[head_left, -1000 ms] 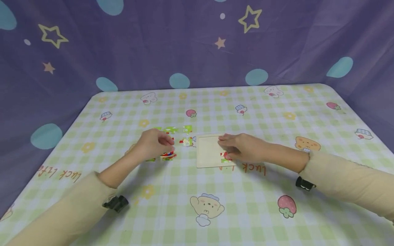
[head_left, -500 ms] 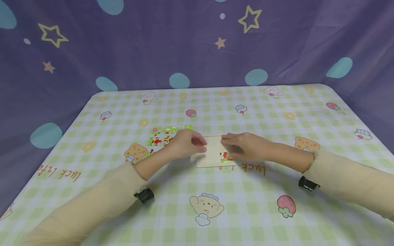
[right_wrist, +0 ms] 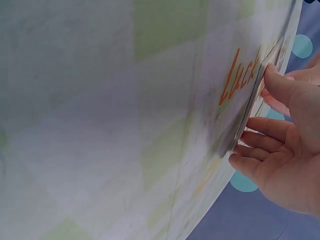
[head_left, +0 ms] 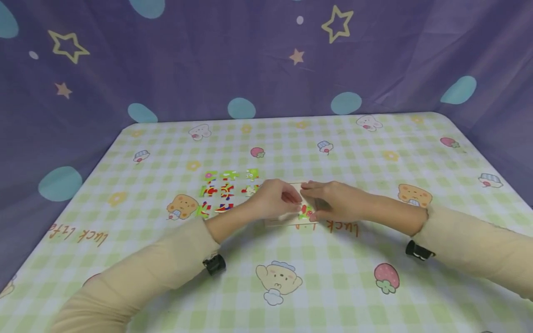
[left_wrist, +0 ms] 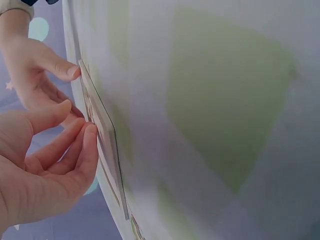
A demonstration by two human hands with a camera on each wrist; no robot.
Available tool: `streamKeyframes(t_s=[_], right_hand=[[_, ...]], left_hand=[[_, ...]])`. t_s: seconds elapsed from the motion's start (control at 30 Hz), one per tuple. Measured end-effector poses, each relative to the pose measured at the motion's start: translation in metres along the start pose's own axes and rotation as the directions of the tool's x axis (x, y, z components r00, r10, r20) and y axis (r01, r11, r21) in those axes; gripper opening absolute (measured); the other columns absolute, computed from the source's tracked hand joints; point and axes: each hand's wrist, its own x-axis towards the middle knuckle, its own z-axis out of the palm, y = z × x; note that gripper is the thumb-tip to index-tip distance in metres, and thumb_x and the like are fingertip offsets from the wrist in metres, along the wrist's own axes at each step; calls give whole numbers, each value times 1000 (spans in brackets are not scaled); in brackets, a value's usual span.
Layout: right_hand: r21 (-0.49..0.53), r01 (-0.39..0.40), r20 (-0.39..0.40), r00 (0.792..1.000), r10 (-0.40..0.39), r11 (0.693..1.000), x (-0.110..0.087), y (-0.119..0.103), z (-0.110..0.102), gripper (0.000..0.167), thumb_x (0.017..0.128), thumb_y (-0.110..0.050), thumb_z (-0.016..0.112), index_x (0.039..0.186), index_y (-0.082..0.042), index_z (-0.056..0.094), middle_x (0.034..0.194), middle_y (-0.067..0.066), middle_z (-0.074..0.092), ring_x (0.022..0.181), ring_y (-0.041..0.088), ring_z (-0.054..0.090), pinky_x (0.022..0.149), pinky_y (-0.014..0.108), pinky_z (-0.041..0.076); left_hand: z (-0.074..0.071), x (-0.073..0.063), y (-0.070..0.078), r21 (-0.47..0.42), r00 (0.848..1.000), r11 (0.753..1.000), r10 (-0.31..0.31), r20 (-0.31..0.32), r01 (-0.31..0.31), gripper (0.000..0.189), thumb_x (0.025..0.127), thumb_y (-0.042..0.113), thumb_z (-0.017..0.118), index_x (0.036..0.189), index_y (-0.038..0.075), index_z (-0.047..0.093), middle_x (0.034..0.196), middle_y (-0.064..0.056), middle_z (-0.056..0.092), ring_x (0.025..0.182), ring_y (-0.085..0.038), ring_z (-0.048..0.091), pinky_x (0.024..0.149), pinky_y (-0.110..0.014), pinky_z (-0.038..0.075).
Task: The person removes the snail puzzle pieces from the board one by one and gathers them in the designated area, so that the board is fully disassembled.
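Observation:
My left hand (head_left: pixel 276 199) reaches over a square wooden puzzle board (head_left: pixel 272 223), fingertips at a red and green puzzle piece (head_left: pixel 306 212) in its near right corner. In the left wrist view, the thumb of the left hand (left_wrist: pixel 55 160) stands apart from the fingers, and the fingertips meet the upper face of the board (left_wrist: pixel 111 145). The right hand (head_left: pixel 337 201) grips the board's right side. In the right wrist view, the right hand (right_wrist: pixel 285 145) has its thumb at one edge and its fingers at another. Both hands cover part of the board.
Several loose puzzle pieces (head_left: pixel 226 189) lie in rows on the table left of the board, the nearest partly beside the left forearm. A checked cloth (head_left: pixel 333 277) covers the table. Behind it hangs a purple curtain (head_left: pixel 266 60).
My left hand has moved right, from the loose pieces to the board, and its fingertips are now at the corner piece. The right hand stays at the board's right side.

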Motion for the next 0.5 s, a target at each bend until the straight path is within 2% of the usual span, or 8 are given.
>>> streamKeyframes(t_s=[0.17,0.5], right_hand=[[4,10,-12,1000,-10,1000,-1,0,0,61,86,-23,72,136,4,50,146,20,45,138,34,42,108,46,41],[-10,-28,15,999,28,1000,0,-4,0,64,85,-27,73,137,2,49,148,20,42,138,35,41,108,46,42]], left_hand=[[2,0,4,13,1000,1000,18,25,-18,11,83,16,74,93,10,74,90,-3,74,80,-8,65,73,-15,49],[1,-1,8,-29,999,999,-40,4,40,9,83,16,75,90,11,74,90,-3,74,78,-9,65,74,-18,51]])
